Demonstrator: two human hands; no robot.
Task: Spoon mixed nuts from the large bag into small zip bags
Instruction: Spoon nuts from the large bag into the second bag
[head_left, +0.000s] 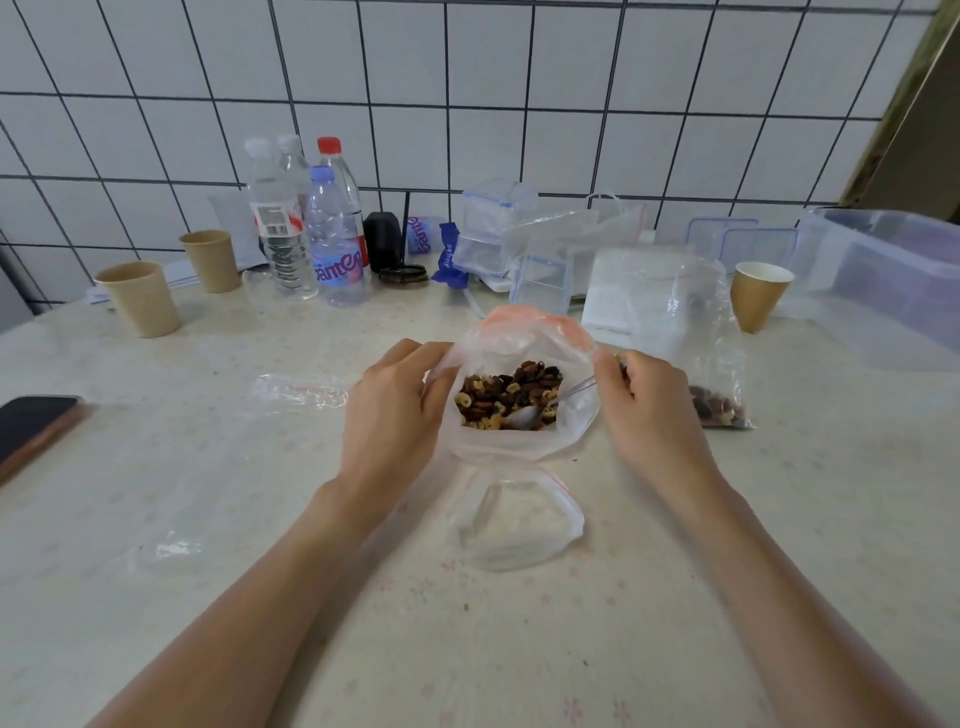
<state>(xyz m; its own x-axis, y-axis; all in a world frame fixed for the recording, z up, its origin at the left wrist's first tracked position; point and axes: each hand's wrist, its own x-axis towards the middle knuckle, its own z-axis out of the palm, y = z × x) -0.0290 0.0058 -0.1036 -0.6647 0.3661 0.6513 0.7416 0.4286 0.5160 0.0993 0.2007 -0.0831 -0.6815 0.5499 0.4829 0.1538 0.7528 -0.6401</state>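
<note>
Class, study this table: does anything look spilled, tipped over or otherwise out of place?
No nuts look spilled: they sit inside the large bag, its rim held by both hands. The one oddity is the paper cup at the right, which leans askew while the two cups at the left stand upright.

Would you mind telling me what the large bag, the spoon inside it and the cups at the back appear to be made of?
The large bag looks like thin, clear, glossy plastic film: the nuts show through and its rim crumples. The spoon seems to be shiny metal or clear plastic; its glint leaves that open. The cups look like matte tan paper, with a rolled rim.
</note>
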